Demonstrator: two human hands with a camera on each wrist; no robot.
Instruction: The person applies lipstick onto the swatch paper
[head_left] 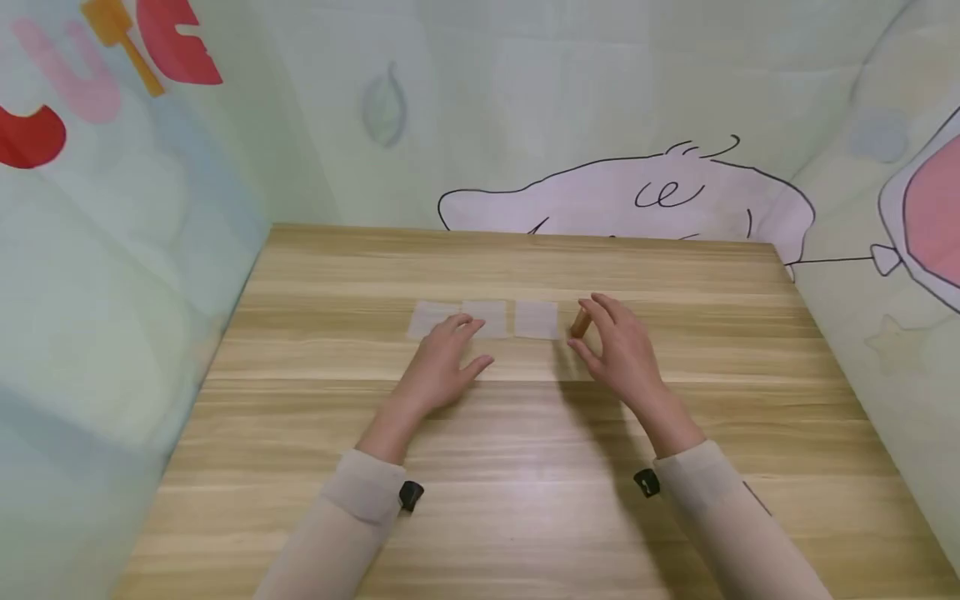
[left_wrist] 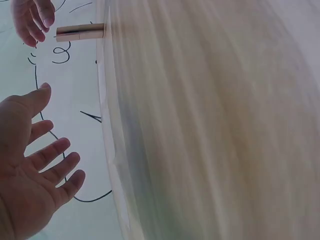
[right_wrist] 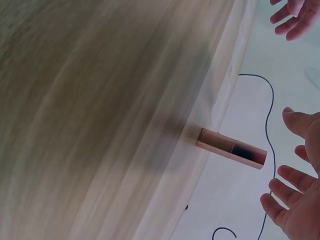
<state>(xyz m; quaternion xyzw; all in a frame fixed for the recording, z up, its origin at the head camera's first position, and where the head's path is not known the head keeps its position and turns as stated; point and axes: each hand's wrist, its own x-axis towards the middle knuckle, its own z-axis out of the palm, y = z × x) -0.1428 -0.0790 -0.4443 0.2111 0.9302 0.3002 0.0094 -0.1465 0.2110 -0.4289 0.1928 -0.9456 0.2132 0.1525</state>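
A rose-gold lipstick tube (head_left: 580, 323) (left_wrist: 80, 32) (right_wrist: 231, 148) with a dark-to-red band stands upright on the wooden table. My right hand (head_left: 621, 350) (right_wrist: 300, 195) is just to its right, thumb and fingers spread. A gap shows between that hand and the tube in the right wrist view. Over the pale squares my left hand (head_left: 442, 358) (left_wrist: 30, 175) hovers, its fingers apart and holding nothing. Three thin whitish squares lie in a row left of the tube: the left one (head_left: 427, 312), partly behind my left hand, the middle one (head_left: 489, 319) and the right one (head_left: 536, 320).
The wood-grain table (head_left: 525, 500) reaches back to a printed cloth backdrop (head_left: 525, 100) with cartoon drawings. More cloth closes off the left and right sides. Small black devices sit at both wrists, one on the left cuff (head_left: 410, 496) and one on the right cuff (head_left: 647, 482).
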